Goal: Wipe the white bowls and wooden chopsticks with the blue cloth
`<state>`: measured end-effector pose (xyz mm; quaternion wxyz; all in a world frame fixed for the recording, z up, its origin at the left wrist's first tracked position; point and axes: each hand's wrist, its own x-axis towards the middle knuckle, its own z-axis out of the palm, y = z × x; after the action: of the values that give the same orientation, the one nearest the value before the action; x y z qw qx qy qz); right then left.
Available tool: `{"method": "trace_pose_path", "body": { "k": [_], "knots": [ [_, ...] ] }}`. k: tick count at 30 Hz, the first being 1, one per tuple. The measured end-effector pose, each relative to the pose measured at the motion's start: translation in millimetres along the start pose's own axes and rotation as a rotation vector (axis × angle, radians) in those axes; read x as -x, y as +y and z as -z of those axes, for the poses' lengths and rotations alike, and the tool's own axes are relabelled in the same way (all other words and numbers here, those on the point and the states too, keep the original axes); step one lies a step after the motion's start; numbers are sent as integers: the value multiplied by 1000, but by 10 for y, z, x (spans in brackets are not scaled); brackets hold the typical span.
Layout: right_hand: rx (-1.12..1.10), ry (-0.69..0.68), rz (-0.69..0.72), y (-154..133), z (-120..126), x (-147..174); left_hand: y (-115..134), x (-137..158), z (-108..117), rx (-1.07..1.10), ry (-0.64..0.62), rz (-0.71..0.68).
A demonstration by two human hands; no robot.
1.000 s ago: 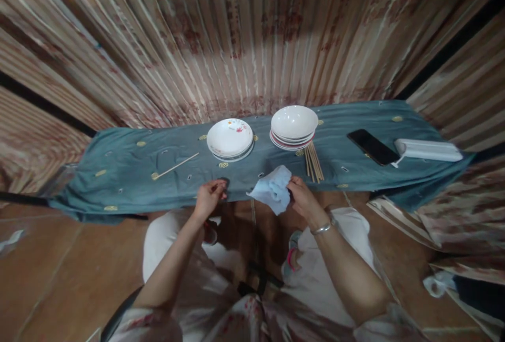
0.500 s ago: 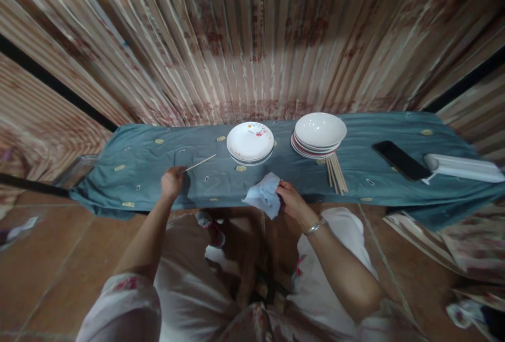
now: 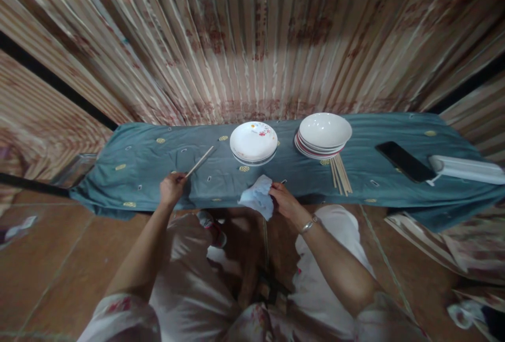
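Between the fingers of my left hand [image 3: 172, 188] is the lower end of the light wooden chopsticks [image 3: 200, 161]; whether it is one or a pair I cannot tell. They slant up and to the right over the cloth. My right hand [image 3: 283, 199] pinches a crumpled pale blue cloth [image 3: 258, 197] that hangs at the table's front edge. Behind the cloth stands a short stack of white plates [image 3: 253, 141], the top one with a floral print. Right of it are stacked white bowls [image 3: 325, 130], and several more chopsticks [image 3: 341, 175] lie in front of them.
A dark teal patterned tablecloth [image 3: 153, 166] covers the narrow table. A black phone [image 3: 404, 161] and a long white object [image 3: 469, 167] lie at its right end. Striped curtains [image 3: 236, 42] hang behind, and dark poles [image 3: 59, 81] slope at both sides.
The chopsticks in my left hand have tilted more steeply upward. My right hand has moved slightly left with the cloth. The plates and bowls appear a little farther right in view.
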<state>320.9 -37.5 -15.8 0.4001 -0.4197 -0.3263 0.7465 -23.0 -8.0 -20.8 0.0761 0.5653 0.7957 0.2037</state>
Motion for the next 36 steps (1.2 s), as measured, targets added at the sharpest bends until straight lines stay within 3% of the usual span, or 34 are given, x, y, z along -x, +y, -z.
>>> {"method": "trace_pose_path", "body": {
  "k": [1, 3, 5, 7, 12, 16, 22, 36],
  "knots": [
    [7, -1, 8, 3, -7, 2, 68, 102, -6, 51, -8, 1],
    [38, 3, 44, 16, -22, 4, 259, 378, -42, 441, -12, 69],
    [92, 16, 95, 43, -39, 5, 505, 725, -107, 552, -48, 59],
    [151, 40, 145, 84, -56, 6, 772, 1088, -185, 810, -122, 106],
    [222, 33, 194, 182, -76, 37, 1295, 1730, -363, 1062, -248, 203],
    [201, 1, 170, 208, -43, 91, 1448, 1909, -468, 1128, -311, 226],
    [241, -81, 151, 216, 62, 169, 1476, 2042, -570, 1203, -385, 281],
    [-1, 229, 201, -128, 381, 252, 1610, 2427, -522, 1263, -597, 391]
  ]
}}
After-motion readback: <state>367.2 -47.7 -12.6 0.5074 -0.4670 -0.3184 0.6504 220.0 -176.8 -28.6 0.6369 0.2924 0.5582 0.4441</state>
